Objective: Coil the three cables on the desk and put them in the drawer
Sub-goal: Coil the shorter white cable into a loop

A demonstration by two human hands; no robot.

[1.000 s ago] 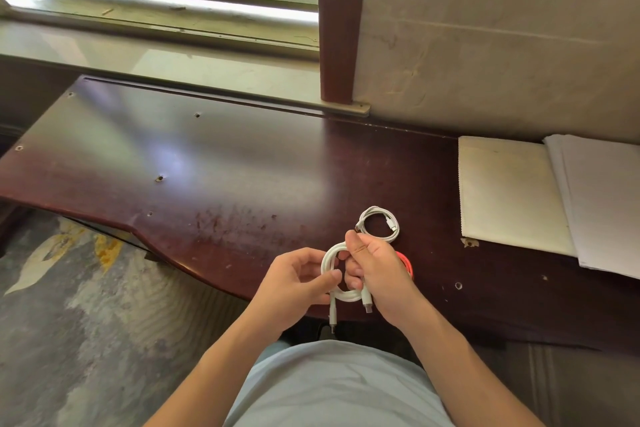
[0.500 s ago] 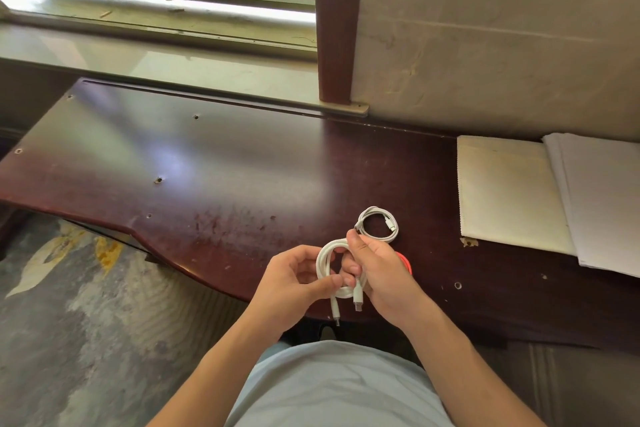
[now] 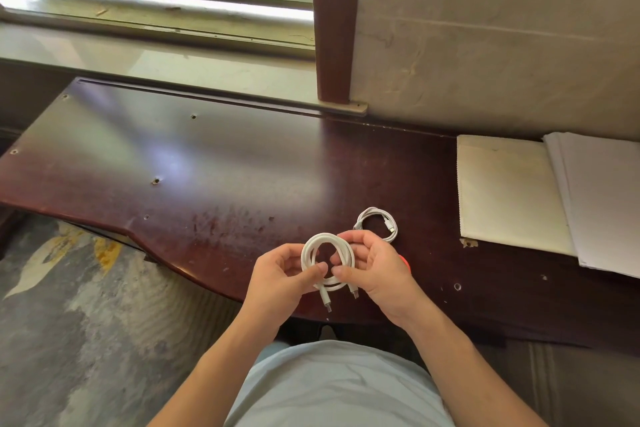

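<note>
Both hands work at the near edge of the desk [image 3: 242, 163], roughly mid-length along it. Left hand [image 3: 277, 279] and right hand [image 3: 377, 274] are each closed in a pinch on the white cable coil [image 3: 327, 258] — thumb and forefinger of each meet at the bottom of the loop, where the turns cross. The loop stands about upright between the hands, partly over the edge of the desk. 2 plug ends [image 3: 327, 303] hang free below the pinch.

Risk 1, as I judge it: the coil is held only at 1 crossing point. If either pinch loosens while regripping, the springy turns may fan open and the coil must be redone.

Risk 2: the loose plug ends dangle past the desk edge and could snag on it, or pull a turn out by their own weight.

Just behind the right hand, a sliver of red-orange [image 3: 403, 262] shows on the desk; most is hidden, so I cannot tell what it is — possibly another cable. A careless set-down could tangle with it.

Farther in, toward the right half of the desk, a second white coil [image 3: 379, 224] lies flat, untied, ends loose. Brushing it with the wrist could unwind it.

No drawer is in view; its place cannot be told. Carrying untied coils there invites uncoiling.

Papers [image 3: 512, 191] lie at the far right, well apart.
</note>
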